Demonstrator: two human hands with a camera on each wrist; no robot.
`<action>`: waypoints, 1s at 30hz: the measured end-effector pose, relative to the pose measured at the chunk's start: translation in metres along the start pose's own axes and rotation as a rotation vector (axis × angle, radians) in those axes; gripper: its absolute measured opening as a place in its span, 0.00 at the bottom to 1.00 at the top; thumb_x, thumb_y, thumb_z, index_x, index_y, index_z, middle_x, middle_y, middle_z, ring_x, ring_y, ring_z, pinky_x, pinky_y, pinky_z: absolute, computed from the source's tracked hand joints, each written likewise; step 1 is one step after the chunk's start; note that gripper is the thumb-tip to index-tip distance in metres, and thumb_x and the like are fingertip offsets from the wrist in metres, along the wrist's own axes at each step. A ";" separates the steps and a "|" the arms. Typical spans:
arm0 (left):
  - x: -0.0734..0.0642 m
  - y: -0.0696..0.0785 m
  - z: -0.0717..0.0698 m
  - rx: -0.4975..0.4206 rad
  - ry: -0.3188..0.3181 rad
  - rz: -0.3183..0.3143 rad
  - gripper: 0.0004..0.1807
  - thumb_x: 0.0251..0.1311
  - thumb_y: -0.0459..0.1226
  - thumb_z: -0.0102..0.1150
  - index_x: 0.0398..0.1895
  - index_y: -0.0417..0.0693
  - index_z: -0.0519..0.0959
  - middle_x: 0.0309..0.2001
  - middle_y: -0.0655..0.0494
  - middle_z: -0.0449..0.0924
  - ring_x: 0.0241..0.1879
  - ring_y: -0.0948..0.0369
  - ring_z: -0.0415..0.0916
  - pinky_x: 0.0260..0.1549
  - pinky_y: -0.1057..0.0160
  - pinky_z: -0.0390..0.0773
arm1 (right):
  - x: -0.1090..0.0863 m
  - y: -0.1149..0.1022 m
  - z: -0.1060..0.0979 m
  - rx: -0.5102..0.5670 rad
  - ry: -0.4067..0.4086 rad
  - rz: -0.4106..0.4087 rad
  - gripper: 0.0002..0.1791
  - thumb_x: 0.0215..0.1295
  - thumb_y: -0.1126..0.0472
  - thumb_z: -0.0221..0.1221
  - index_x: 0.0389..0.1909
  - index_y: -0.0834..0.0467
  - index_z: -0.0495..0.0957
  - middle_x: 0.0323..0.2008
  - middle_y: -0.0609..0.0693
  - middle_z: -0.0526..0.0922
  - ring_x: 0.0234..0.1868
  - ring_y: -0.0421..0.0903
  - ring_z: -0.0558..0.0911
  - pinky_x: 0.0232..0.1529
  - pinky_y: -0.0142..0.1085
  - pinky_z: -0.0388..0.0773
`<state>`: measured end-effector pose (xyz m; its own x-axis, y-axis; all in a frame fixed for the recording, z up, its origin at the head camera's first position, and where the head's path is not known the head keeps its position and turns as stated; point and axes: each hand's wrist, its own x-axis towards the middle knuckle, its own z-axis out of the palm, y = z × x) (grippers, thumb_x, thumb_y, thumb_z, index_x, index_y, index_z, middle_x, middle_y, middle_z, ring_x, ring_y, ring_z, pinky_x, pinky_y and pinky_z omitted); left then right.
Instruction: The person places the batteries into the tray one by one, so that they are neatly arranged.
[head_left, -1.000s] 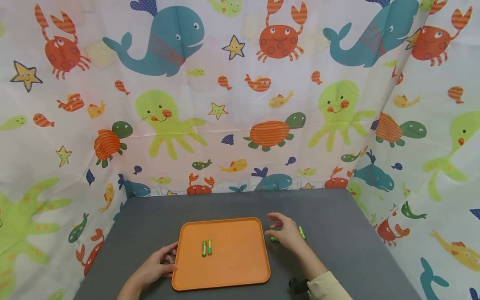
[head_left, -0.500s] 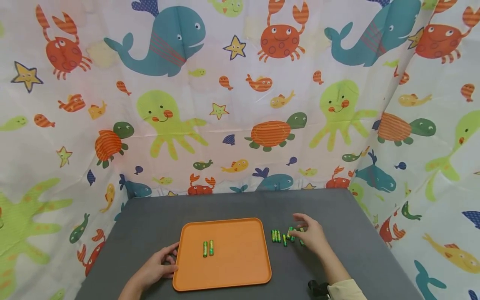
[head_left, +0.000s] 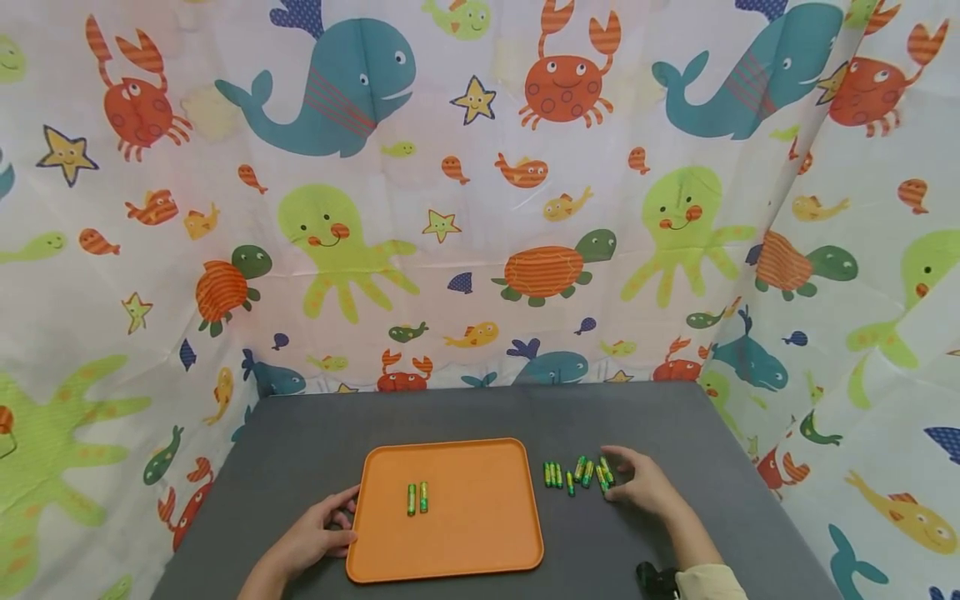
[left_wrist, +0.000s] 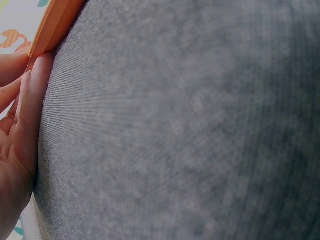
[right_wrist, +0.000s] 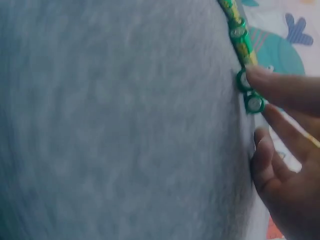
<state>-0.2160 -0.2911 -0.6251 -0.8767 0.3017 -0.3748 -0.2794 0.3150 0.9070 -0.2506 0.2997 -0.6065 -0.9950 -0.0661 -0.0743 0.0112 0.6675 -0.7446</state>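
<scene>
Two green-and-yellow batteries [head_left: 417,498] lie side by side on an orange tray [head_left: 480,533]. My left hand [head_left: 318,529] pinches the tray's left edge; the left wrist view shows fingers on both faces of the orange rim [left_wrist: 52,27]. Right of the tray, several similar batteries [head_left: 583,472] lie on the table in loose groups. My right hand [head_left: 645,483] is at the rightmost pair, thumb near the close end and forefinger near the far end. In the right wrist view the thumb tip touches the end of a battery [right_wrist: 255,103] group, with the other fingers loosely bent.
The dark grey table [head_left: 450,412] carries the tray and batteries. White cloth [head_left: 480,333] printed with sea animals hangs behind it and on both sides. A black wrist strap [head_left: 657,581] sits by the cream right sleeve [head_left: 708,581].
My right hand has moved rightward from beside the tray, across the loose batteries to the rightmost pair, uncovering the others. The left hand stays at the tray's edge.
</scene>
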 end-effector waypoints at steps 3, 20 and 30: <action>0.000 0.000 0.000 0.001 -0.003 0.004 0.48 0.57 0.32 0.71 0.79 0.41 0.55 0.52 0.45 0.69 0.42 0.54 0.72 0.35 0.53 0.84 | -0.001 0.003 -0.001 -0.008 -0.031 0.001 0.43 0.39 0.68 0.78 0.64 0.56 0.78 0.61 0.61 0.78 0.57 0.59 0.78 0.45 0.48 0.78; -0.002 0.005 0.003 0.007 0.016 -0.016 0.48 0.57 0.30 0.69 0.79 0.41 0.55 0.52 0.44 0.68 0.42 0.54 0.73 0.36 0.54 0.84 | -0.002 0.014 -0.002 0.001 0.008 0.018 0.33 0.44 0.73 0.74 0.57 0.61 0.82 0.53 0.61 0.81 0.51 0.56 0.82 0.43 0.44 0.81; 0.001 0.002 0.002 0.018 0.029 -0.039 0.49 0.56 0.31 0.71 0.79 0.42 0.56 0.49 0.45 0.69 0.42 0.53 0.72 0.36 0.53 0.84 | -0.004 0.017 -0.001 0.052 0.052 0.015 0.32 0.51 0.69 0.73 0.60 0.63 0.78 0.53 0.62 0.81 0.54 0.59 0.81 0.44 0.46 0.81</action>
<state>-0.2163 -0.2883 -0.6235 -0.8763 0.2626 -0.4039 -0.3068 0.3423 0.8881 -0.2465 0.3123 -0.6186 -0.9985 -0.0173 -0.0521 0.0296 0.6284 -0.7773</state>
